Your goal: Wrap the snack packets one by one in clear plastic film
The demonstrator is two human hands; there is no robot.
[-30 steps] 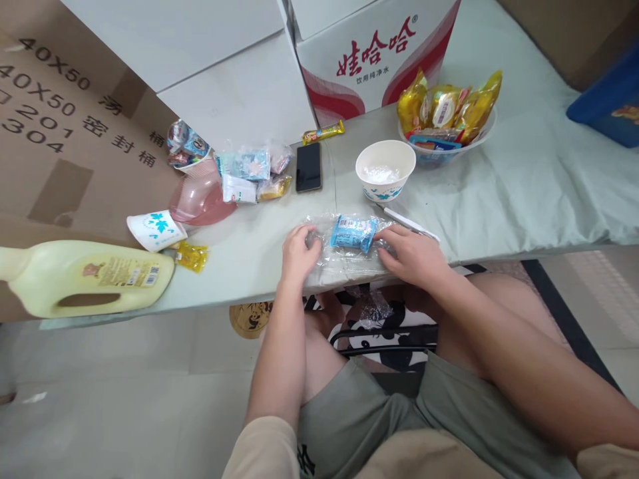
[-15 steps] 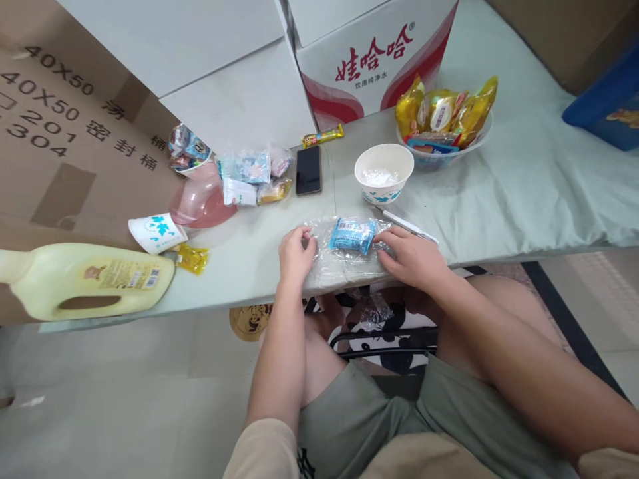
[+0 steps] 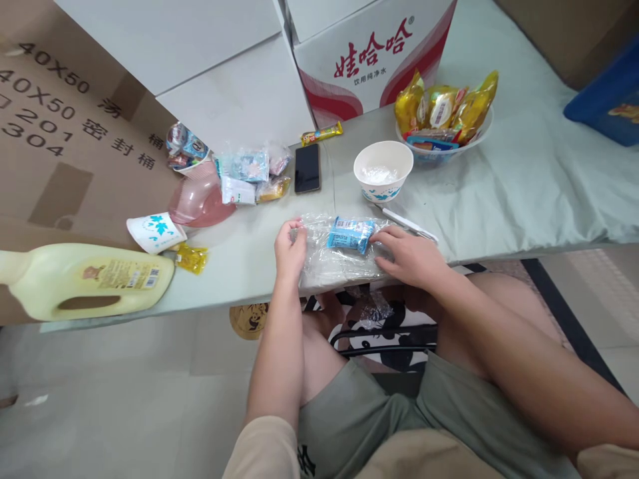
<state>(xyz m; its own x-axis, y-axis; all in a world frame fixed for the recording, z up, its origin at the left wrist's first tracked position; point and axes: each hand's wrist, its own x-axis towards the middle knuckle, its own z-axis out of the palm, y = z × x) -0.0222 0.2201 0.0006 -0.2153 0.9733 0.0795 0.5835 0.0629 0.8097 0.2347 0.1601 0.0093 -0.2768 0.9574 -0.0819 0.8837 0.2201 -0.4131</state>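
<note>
A small blue snack packet [image 3: 350, 234] lies on a sheet of clear plastic film [image 3: 319, 256] near the table's front edge. My left hand [image 3: 290, 249] pinches the left edge of the film between thumb and fingers. My right hand [image 3: 409, 256] rests at the right side, its fingertips touching the right end of the packet and the film there; whether they grip either one I cannot make out. Just beyond the right hand lies a white pen-like tool [image 3: 407, 221], its kind unclear. Behind it stands a white paper bowl [image 3: 383, 169] holding crumpled clear plastic.
A clear bowl of yellow snack packs [image 3: 444, 156] stands back right. A phone [image 3: 307, 169] and several small packets [image 3: 244, 166] lie left of centre. Farther left are a pink bowl [image 3: 200, 199], a tipped paper cup [image 3: 156, 233] and a yellow bottle [image 3: 94, 283]. Cartons [image 3: 369, 66] line the back.
My left hand has moved slightly left, drawing the film's left edge outward and closing on it. The packet has shifted a little left; my right hand has barely moved.
</note>
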